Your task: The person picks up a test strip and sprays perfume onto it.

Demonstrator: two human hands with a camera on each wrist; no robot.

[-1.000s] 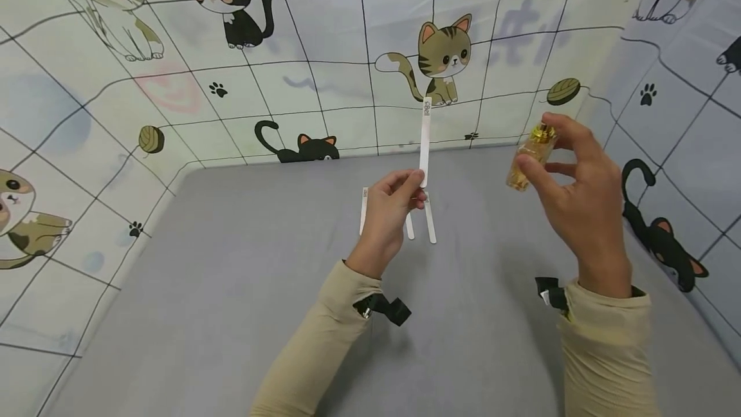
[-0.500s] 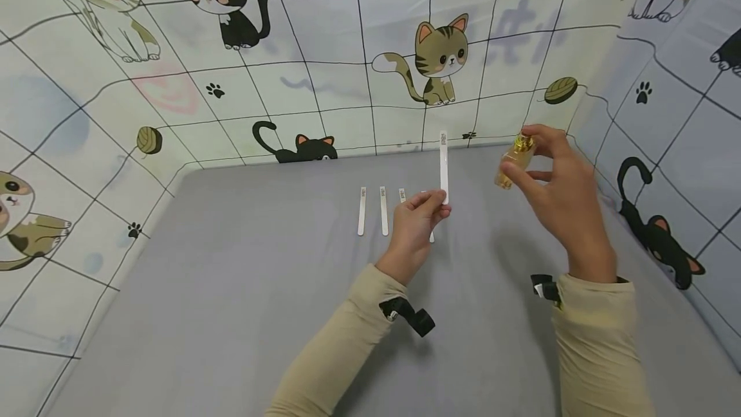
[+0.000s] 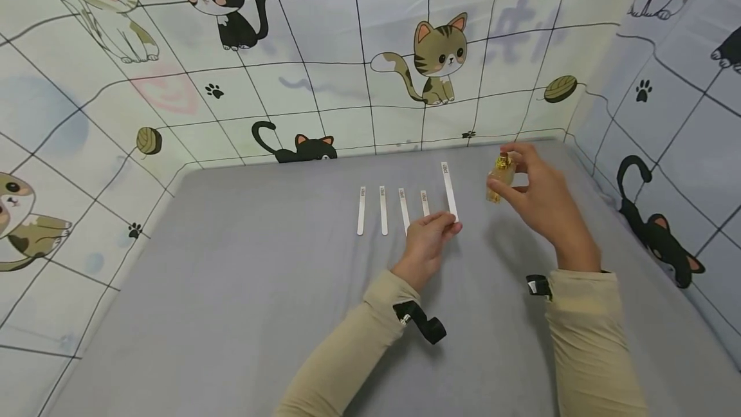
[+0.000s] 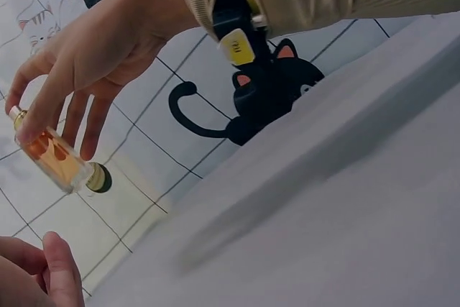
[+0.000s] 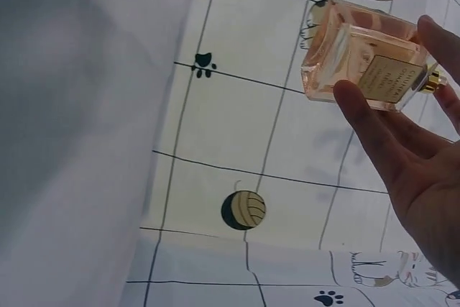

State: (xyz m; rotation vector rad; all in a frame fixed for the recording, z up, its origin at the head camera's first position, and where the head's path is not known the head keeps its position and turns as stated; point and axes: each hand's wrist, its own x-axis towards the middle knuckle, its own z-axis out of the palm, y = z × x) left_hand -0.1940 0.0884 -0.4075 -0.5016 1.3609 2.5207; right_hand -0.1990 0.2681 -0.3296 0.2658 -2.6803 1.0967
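Note:
My left hand [image 3: 428, 246] pinches a white paper test strip [image 3: 448, 186] by its near end. The strip points away from me, with small dark print at its far end. In my right hand [image 3: 544, 204] is a small glass perfume bottle [image 3: 500, 179] with a gold neck, gripped between thumb and fingers and tilted. A pale label shows on the perfume bottle [image 5: 381, 73] in the right wrist view. Several similar strips [image 3: 383, 211] lie side by side on the table left of the held one; my left hand overlaps two of them.
A grey cloth covers the table [image 3: 231, 295]. Cat-print sheeting [image 3: 324, 82] with grid lines rises at the back and on both sides. A black strap [image 3: 419, 322] is round the left wrist, another strap [image 3: 538, 285] round the right.
The left hand has moved right and lower with its strip, uncovering more of the strips on the table. My right hand has come left and down with the perfume bottle.

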